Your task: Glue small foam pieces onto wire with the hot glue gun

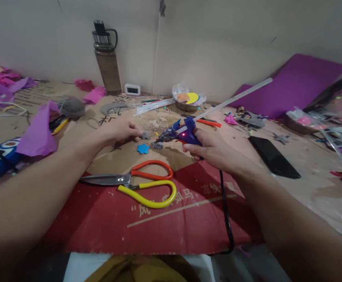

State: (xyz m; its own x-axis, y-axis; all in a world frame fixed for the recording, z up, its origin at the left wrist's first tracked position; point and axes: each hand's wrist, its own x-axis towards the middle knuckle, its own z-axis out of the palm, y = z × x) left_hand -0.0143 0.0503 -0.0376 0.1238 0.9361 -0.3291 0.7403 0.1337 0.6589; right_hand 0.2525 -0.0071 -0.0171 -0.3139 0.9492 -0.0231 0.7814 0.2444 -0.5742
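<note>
My right hand point(204, 147) is closed around the handle of a blue glue gun point(188, 131), its red light lit and a long clear glue stick point(232, 98) jutting from its back. The nozzle points left, just above a small grey fuzzy lump point(157, 145) on the cardboard. My left hand point(126, 132) has its fingers pinched at another grey fuzzy piece point(145, 135), left of the nozzle. A blue flower-shaped piece point(143, 149) lies just below that hand. Nearer me, scissors point(147, 178) with one red and one yellow handle rest with blades to the left.
A tall bottle point(108, 62) and a small white clock point(132, 90) stand by the wall. A black phone point(273, 156) lies right of my right forearm. The glue gun's black cord point(225, 211) runs over the red cardboard's point(100, 223) front edge. Grey yarn point(71, 107) sits left.
</note>
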